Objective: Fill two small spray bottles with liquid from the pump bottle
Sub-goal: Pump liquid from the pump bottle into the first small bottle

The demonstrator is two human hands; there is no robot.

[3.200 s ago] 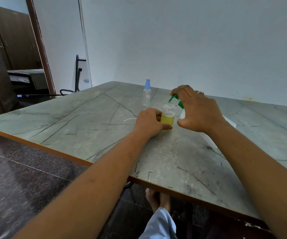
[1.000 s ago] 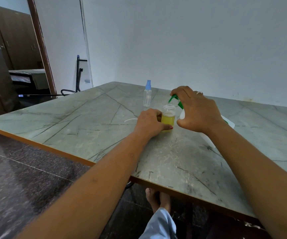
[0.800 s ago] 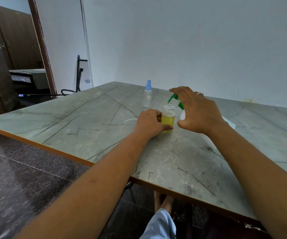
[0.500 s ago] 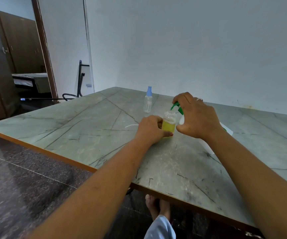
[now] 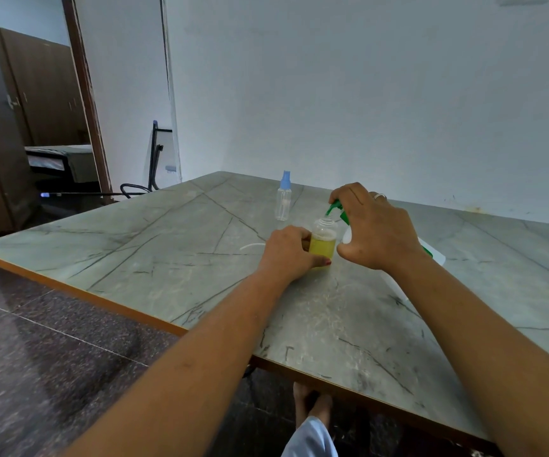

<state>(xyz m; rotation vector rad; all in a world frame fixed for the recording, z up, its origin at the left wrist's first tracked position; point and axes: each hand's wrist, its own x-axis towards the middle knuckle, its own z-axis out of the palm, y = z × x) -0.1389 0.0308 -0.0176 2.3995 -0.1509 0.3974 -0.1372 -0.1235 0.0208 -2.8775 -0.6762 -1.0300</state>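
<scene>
Left hand wraps small open bottle from 9 o'clock side, thumb low across front. Bottle upright on table, about half full of yellow liquid. Right hand at 3 o'clock of it, fingers curled over green pump head, thumb spread below. Spout tip just above bottle mouth. Pump bottle white, mostly hidden behind right hand. Capped spray bottle, blue top, upright at 11 o'clock, apart. Thin white tube lies at 9 o'clock, beside left hand.
</scene>
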